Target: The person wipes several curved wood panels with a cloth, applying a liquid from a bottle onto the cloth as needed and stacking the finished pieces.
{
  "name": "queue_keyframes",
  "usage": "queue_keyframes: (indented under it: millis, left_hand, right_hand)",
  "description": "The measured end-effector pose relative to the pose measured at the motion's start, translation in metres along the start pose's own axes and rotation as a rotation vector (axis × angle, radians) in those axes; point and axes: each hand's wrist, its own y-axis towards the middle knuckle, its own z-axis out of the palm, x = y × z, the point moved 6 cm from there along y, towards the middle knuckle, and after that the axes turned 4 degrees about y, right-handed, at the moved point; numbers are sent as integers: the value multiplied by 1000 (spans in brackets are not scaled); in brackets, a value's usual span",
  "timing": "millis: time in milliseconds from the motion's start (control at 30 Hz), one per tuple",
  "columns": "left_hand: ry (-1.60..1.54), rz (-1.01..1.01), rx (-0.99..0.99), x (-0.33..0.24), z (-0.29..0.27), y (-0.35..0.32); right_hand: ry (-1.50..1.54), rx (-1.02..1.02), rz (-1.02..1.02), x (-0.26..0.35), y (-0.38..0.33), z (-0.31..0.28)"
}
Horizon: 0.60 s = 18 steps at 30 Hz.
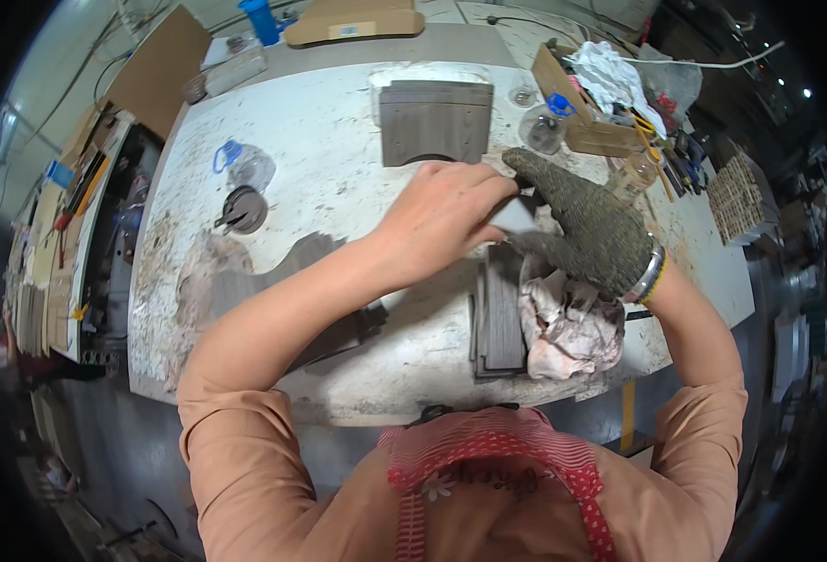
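Observation:
Above the middle of the table, my bare left hand (pixel 446 217) has its fingers bent around a small light grey flat piece (pixel 515 218). My right hand (pixel 587 225), in a dark knitted glove, meets that piece from the other side, its thumb and fingers on either side of it. The far edge of the piece is hidden between the hands. Just beyond my left hand lies a stack of grey-brown wood-grain panels (pixel 437 117) with a curved cut-out. More narrow grey-brown strips (pixel 502 314) lie below my hands, beside a crumpled stained cloth (pixel 573 323) under my right wrist.
Other curved grey-brown pieces (pixel 324 342) lie under my left forearm. At the left stand an open dark pot (pixel 244 210) and a clear bottle with a blue cap (pixel 250 167). Another clear bottle (pixel 543 129) and a cardboard box (pixel 601 139) holding cloths stand at the back right.

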Motion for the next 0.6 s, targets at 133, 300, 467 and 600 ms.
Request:
queue_keyframes:
  millis: [133, 300, 467, 600]
  left_hand:
    - [339, -329, -194, 71, -77, -79]
    - [496, -995, -55, 228, -111, -326]
    - [358, -1345, 150, 277, -54, -460]
    - [745, -929, -125, 234, -101, -391]
  right_hand:
    - [12, -146, -41, 4, -23, -18]
    - [29, -210, 102, -21, -81, -19]
    - [194, -195, 124, -29, -104, 16]
    - [-48, -75, 38, -27, -103, 52]
